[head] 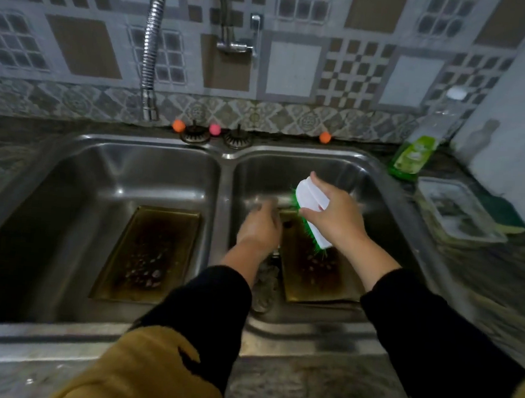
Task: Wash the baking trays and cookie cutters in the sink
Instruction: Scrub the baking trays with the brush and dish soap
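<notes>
A white brush [311,213] was gripped by the right hand [336,218] just above the tray [315,274], long axis 12–6; left hand [261,226] blurred, fingers' state unclear.

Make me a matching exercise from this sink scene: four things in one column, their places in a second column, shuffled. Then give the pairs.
Things
1. white scrub brush with green bristles
2. dirty brown baking tray without a hand near it
3. green dish soap bottle
4. clear rectangular plastic container

Places
A. lying flat in the left sink basin
B. on the counter right of the sink, nearer the person
C. gripped in the right hand over the right basin
D. standing at the sink's back right corner, by the wall

Pairs: 1-C, 2-A, 3-D, 4-B
</notes>
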The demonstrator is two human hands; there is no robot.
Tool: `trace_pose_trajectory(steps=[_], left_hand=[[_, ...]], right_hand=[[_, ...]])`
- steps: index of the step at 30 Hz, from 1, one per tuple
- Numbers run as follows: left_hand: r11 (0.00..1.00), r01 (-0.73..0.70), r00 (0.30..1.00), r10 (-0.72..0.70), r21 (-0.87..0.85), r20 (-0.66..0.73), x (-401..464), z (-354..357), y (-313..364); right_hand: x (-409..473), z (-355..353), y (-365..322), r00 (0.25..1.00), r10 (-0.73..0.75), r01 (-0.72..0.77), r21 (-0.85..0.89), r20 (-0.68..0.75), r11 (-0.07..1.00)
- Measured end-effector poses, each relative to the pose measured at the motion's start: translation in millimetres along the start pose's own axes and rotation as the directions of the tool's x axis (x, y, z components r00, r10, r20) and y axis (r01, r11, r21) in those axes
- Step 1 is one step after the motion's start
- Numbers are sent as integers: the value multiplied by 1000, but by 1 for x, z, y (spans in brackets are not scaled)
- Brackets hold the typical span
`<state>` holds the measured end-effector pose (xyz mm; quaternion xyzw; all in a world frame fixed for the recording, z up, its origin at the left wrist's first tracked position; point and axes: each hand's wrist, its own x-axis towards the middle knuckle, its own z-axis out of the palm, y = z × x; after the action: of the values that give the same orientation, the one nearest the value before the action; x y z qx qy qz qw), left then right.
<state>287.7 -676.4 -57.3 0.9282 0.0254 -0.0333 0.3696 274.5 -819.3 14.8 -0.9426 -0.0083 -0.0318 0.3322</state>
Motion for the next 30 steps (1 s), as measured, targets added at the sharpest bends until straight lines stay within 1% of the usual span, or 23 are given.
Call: trace_pose_trajectory(steps=[3, 5, 9, 12, 16, 19, 22, 25, 28, 30], left_hand=[[993, 104, 983, -111, 55, 144, -7, 48, 1], [984, 142, 967, -161, 108, 197, -7, 70, 0], [955, 211, 940, -257, 211, 224, 0, 96, -3], [942, 249, 930, -297, 224, 218, 9, 108, -7], [946, 290, 933, -313, 143, 177, 17, 115, -12], [940, 325, 919, -339, 102, 201, 19, 111, -13], [945, 310, 918, -327, 107, 224, 17, 104, -10], [957, 288, 944, -286, 7, 163, 10, 101, -3], [967, 233, 970, -224, -104, 92, 5, 101, 0], [957, 202, 979, -194, -208, 60, 1, 100, 4]], right_hand=[[1, -11, 30, 999, -14, 13, 34, 39, 999], [3, -17, 50, 998, -27, 24, 55, 52, 998], [10, -23, 87, 998, -39, 31, 133, 57, 991], [18, -22, 104, 997, -49, 36, 187, 64, 982], [26, -17, 118, 997, -42, 28, 199, 68, 980], [28, -18, 121, 995, -35, 19, 175, 93, 984], [31, -34, 120, 995, -37, 30, 70, 96, 997], [34, -66, 115, 998, -52, 54, -66, 24, 996], [41, -106, 119, 996, -78, 71, -126, -48, 989], [49, -133, 127, 995, -52, 39, -159, -79, 987]])
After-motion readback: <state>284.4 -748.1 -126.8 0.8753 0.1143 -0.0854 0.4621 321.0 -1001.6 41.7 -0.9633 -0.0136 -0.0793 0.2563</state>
